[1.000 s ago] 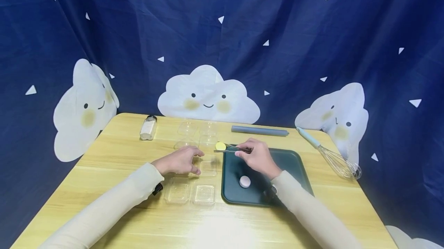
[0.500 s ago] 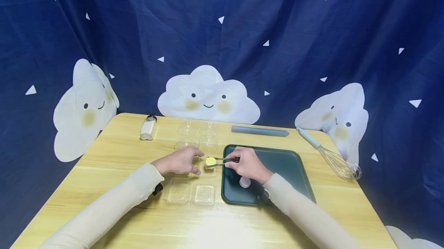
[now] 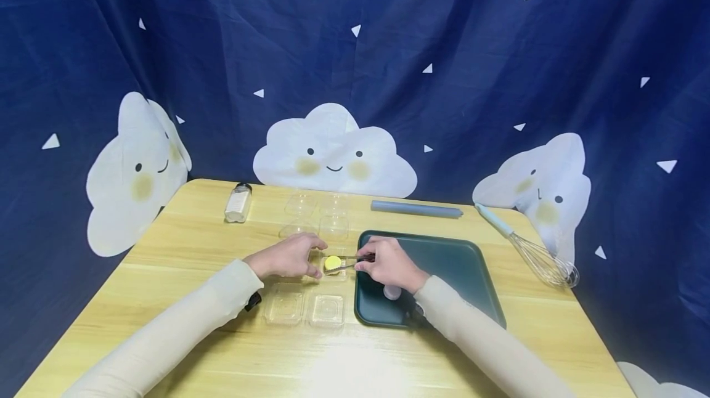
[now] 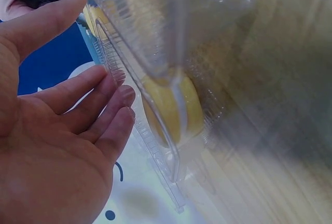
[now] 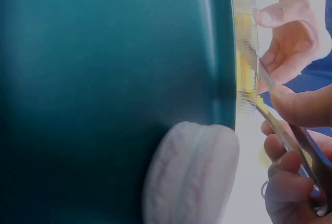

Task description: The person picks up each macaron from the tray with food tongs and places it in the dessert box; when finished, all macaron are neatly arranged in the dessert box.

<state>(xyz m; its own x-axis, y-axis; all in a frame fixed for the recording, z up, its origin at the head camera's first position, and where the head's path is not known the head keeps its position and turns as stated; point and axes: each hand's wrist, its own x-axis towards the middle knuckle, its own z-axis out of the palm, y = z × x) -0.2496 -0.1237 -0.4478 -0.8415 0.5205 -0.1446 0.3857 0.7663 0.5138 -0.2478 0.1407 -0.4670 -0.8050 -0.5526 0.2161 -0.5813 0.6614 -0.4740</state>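
Note:
My right hand (image 3: 391,265) grips metal tongs (image 5: 277,123) near the front left of the tray. Between the tong tips is a yellow macaron (image 3: 333,263), low over a clear plastic box (image 3: 342,276) in the middle of the table. My left hand (image 3: 293,256) has its fingers loosely bent at the edge of the clear boxes. In the left wrist view those fingertips meet a clear wall, and a yellow macaron with a pale filling (image 4: 174,107) sits inside the box there. One pale pink macaron (image 3: 391,292) lies on the dark green tray (image 3: 455,275), below my right hand.
Several more clear boxes stand in two columns, including an open one (image 3: 326,312) toward me. A seasoning jar (image 3: 237,204) stands back left. Along the back lies a grey-blue roll (image 3: 416,209), with a whisk (image 3: 527,247) to the right of the tray.
My right hand has moved left and toward me, carrying the yellow macaron in the tongs from above the tray's corner down to the clear box. My left hand has stayed in place.

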